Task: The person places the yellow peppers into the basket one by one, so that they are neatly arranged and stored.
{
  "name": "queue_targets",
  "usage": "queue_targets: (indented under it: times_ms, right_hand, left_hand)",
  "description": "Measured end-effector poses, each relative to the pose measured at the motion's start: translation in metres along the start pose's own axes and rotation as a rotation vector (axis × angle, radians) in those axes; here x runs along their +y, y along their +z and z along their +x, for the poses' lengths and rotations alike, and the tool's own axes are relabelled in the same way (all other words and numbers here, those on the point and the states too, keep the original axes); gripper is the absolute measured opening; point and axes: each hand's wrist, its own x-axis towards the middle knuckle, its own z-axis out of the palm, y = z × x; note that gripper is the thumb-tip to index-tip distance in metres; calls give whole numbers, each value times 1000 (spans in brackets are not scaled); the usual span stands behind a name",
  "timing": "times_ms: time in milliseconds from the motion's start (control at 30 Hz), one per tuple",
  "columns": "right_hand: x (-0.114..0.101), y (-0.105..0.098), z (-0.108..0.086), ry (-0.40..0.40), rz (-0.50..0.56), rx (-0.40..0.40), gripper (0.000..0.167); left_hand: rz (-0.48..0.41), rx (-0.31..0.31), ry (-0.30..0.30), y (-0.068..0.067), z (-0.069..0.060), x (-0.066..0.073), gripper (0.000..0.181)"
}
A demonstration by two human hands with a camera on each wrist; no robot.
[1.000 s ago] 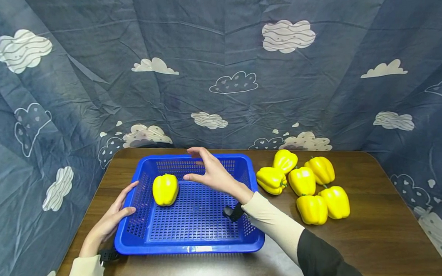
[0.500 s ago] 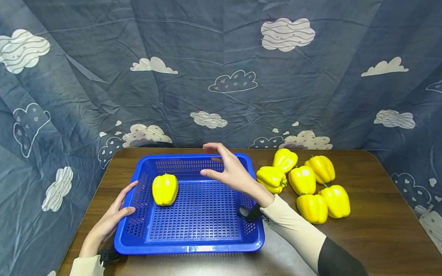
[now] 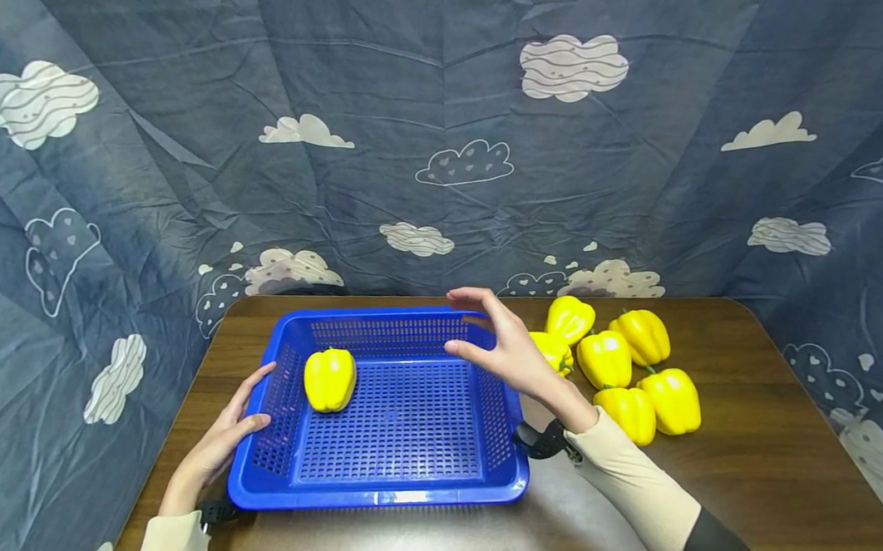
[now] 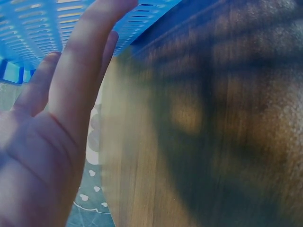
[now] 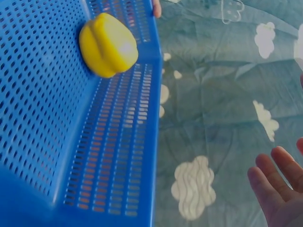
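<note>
**Blocky yellow bell pepper (image 3: 329, 379) lies inside a blue perforated plastic basket (image 3: 317, 499)**

The pepper sits toward the basket's left end, just beside its left wall. The left hand (image 3: 215, 447) touches that end from outside, thumb and fingertips at the rim, fingers nearly straight rather than wrapped around it. The right hand (image 3: 516, 354) holds nothing; its thumb and fingers are spread well apart, and in the head view it appears in front of the basket's far right corner. Six more yellow bell peppers (image 3: 604, 359) lie clustered right of the basket on a brown wood-grain table (image 3: 761, 475), one partly hidden by the right hand. Behind hangs wrinkled grey-blue cloud-print fabric (image 3: 340, 204).
</note>
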Motion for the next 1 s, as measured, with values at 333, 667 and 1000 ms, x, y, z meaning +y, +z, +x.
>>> queue_targets:
  times_ms: [333, 667, 1000]
  right_hand:
    - [14, -27, -36, 75, -53, 73, 58]
    - [28, -46, -70, 88, -19, 149, 58]
    - [34, -68, -102, 35, -40, 229, 59]
  left_hand:
    - [-9, 0, 10, 0, 1, 0, 68]
    - [-49, -22, 39, -1, 1, -3, 69]
    - [-41, -14, 13, -1, 2, -3, 69]
